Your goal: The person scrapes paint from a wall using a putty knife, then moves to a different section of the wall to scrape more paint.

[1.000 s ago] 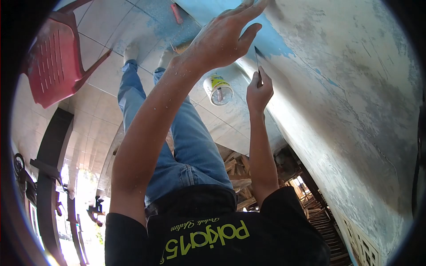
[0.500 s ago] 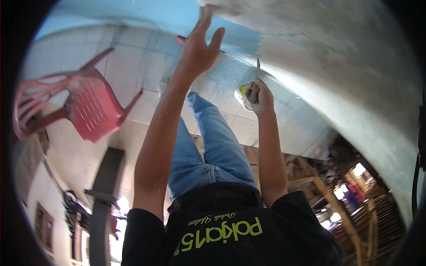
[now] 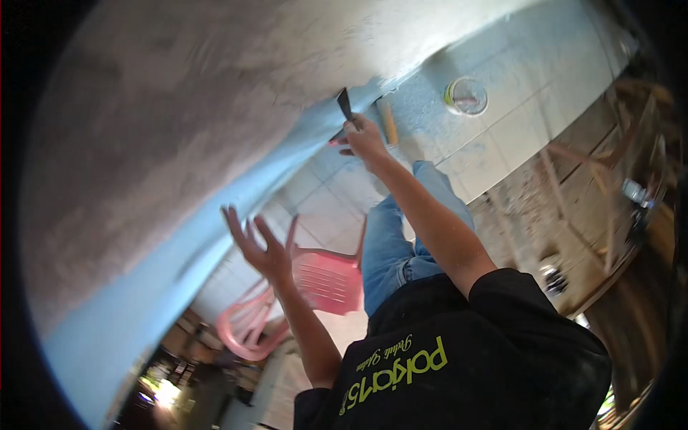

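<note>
My right hand (image 3: 364, 141) is wrapped round the handle of a putty knife (image 3: 344, 104), whose dark blade points up at the blue strip of the wall (image 3: 179, 136). The hand covers most of the handle. My left hand (image 3: 264, 252) is raised near the blue lower part of the wall, with its fingers spread and nothing in it. Grey-white plaster covers the wall above the blue. On the floor to the right of the putty knife stands a white tub (image 3: 467, 99) with a green label. Between hand and tub lies a yellowish, stick-like piece (image 3: 388, 122).
A pink plastic chair (image 3: 326, 279) stands behind my left arm, close by my legs. Light tiles with blue stains (image 3: 523, 79) make up the floor along the wall. Wooden framing (image 3: 584, 193) rises at the right beyond the tile edge.
My view has swung round, bringing the wall to the left and the chair near my legs. My right hand, still holding the putty knife, is now away from the tub and by the wall.
</note>
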`<action>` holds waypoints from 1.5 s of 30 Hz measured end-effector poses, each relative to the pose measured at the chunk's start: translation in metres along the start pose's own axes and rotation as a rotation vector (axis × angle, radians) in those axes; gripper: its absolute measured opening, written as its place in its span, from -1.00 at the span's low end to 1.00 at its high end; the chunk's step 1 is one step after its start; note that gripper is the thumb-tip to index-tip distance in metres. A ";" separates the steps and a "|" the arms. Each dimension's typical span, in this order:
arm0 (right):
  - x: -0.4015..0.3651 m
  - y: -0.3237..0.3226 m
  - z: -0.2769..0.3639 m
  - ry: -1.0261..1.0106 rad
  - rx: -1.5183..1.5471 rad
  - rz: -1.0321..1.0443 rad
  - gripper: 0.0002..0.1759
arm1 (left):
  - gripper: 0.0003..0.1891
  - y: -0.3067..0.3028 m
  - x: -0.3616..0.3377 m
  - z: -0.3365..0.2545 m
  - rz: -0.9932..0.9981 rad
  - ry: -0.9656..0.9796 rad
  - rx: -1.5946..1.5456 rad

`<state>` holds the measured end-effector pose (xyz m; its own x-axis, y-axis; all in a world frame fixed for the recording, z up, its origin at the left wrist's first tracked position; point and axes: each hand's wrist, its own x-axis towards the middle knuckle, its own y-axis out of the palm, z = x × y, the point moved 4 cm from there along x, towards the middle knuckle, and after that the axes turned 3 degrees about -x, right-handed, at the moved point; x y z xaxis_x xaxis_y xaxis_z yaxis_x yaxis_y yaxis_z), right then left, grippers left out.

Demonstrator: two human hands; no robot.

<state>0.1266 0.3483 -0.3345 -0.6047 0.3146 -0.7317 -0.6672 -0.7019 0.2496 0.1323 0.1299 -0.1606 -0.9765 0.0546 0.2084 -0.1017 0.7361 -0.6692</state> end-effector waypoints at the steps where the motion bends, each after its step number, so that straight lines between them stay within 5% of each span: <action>1: 0.009 0.004 -0.010 0.001 0.059 -0.021 -0.64 | -0.49 -0.016 0.007 -0.005 -0.018 0.116 0.172; 3: 0.023 0.012 -0.023 -0.499 -0.361 -0.263 -0.63 | -0.49 -0.049 0.026 -0.031 -0.077 0.342 0.553; 7: 0.005 0.023 -0.016 -0.456 -0.232 -0.424 -0.56 | -0.20 -0.084 0.078 -0.093 -0.230 0.760 0.699; 9: 0.018 0.022 -0.012 -0.417 -0.226 -0.462 -0.56 | 0.10 -0.085 0.101 -0.101 -0.188 0.692 0.889; 11: 0.022 0.014 -0.006 -0.378 -0.227 -0.504 -0.55 | 0.14 -0.068 0.110 -0.093 -0.290 0.599 1.352; 12: 0.019 0.010 -0.003 -0.356 -0.192 -0.493 -0.58 | 0.14 -0.066 0.115 -0.085 -0.278 0.634 1.352; 14: 0.015 0.005 0.000 -0.334 -0.130 -0.506 -0.60 | 0.14 -0.069 0.129 -0.063 0.070 0.360 0.929; 17: 0.011 -0.003 -0.008 -0.322 -0.020 -0.486 -0.66 | 0.05 -0.065 0.133 -0.070 0.125 0.050 1.049; 20: 0.014 -0.007 -0.010 -0.235 0.031 -0.414 -0.68 | 0.01 -0.070 0.133 -0.067 0.090 0.204 1.135; 27: 0.016 0.003 -0.003 -0.304 0.098 -0.498 -0.67 | 0.13 -0.083 0.138 -0.057 0.097 0.234 1.127; 29: 0.044 -0.012 -0.003 -0.398 0.071 -0.678 -0.69 | 0.19 -0.083 0.137 -0.059 0.103 0.264 1.273; 33: 0.073 -0.033 -0.005 -0.304 0.064 -0.702 -0.70 | 0.21 -0.077 0.136 -0.062 0.094 0.242 1.184; 39: 0.026 -0.013 -0.007 -0.338 0.137 -0.472 -0.61 | 0.29 -0.072 0.133 -0.062 0.104 0.144 1.100; 42: 0.040 -0.007 -0.010 -0.163 0.207 -0.457 -0.61 | 0.32 -0.082 0.137 -0.064 0.001 0.306 1.285; 45: 0.015 0.009 0.001 -0.335 0.110 -0.536 -0.62 | 0.35 -0.068 0.132 -0.066 0.063 0.203 1.203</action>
<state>0.1114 0.3477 -0.3421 -0.2658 0.7988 -0.5397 -0.9446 -0.3276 -0.0197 0.0230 0.1313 -0.0405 -0.9496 0.2513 0.1872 -0.2711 -0.3593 -0.8930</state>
